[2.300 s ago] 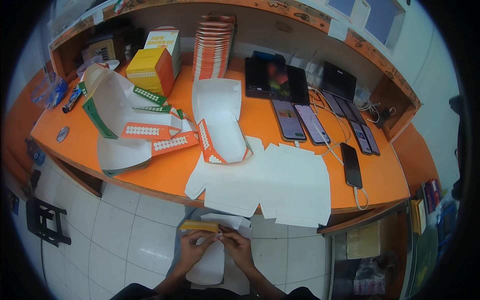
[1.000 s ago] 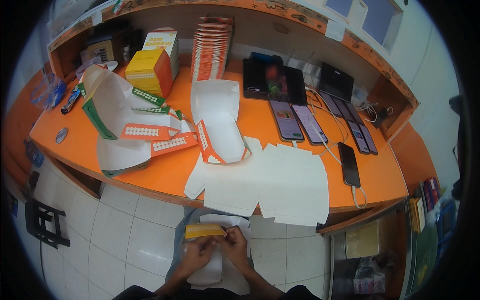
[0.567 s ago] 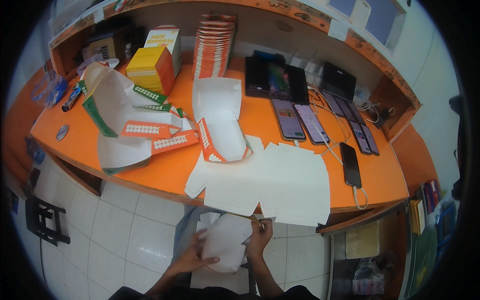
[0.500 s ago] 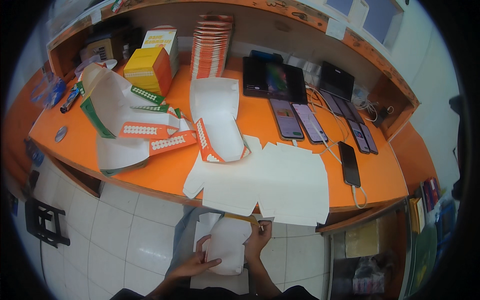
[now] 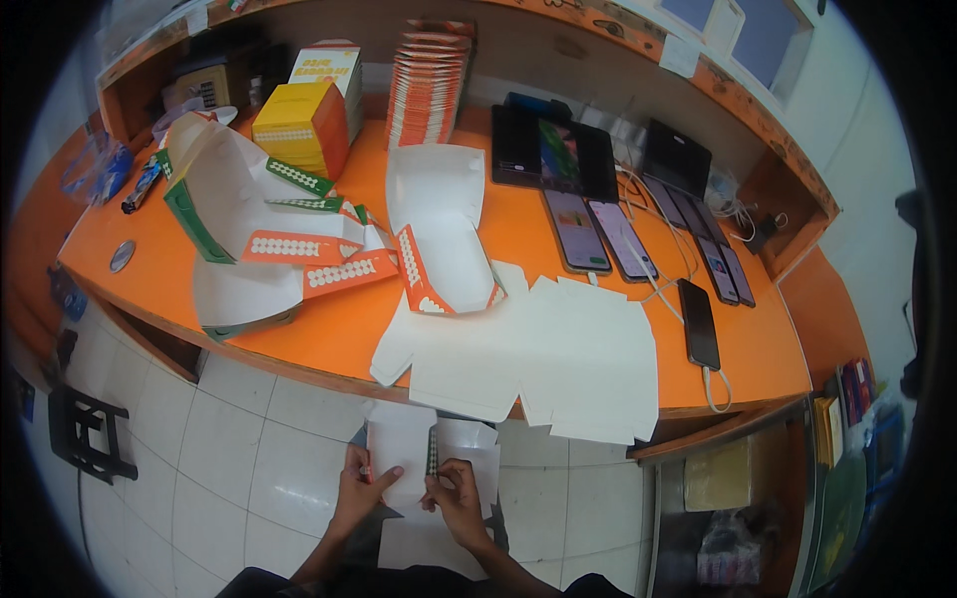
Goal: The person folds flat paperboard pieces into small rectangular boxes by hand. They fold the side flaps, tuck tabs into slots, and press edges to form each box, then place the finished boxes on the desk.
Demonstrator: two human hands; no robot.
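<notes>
The card box (image 5: 402,458) is over the person's lap (image 5: 367,544), just off the near edge of the orange table (image 5: 339,331), its white inner face turned up between the two hands. The left hand (image 5: 363,486) grips its left side, thumb flat on the white face and fingers round the outer wall, a hold that probably steadies the card while the other hand works. The right hand (image 5: 457,496) has its bent fingers closed on the lower end of the dark patterned flap (image 5: 433,453), which stands upright along the box's right side; pinching there seems a sensible way to control so thin a strip. Beyond it lies more white card (image 5: 469,448) (whether it belongs to the same box, I cannot tell). On the table, flat white sheets (image 5: 538,354) reach over the near edge, perhaps so that they are easy to grasp. An open orange-sided box (image 5: 444,264) sits against their upper left corner, and left of it green-sided boxes (image 5: 224,204) lie nested and tilted, likely to save room. A tall stack of folded cartons (image 5: 429,85) stands at the back, while the phones (image 5: 575,231) on the right lie flat, some tethered by white cables (image 5: 727,394).
</notes>
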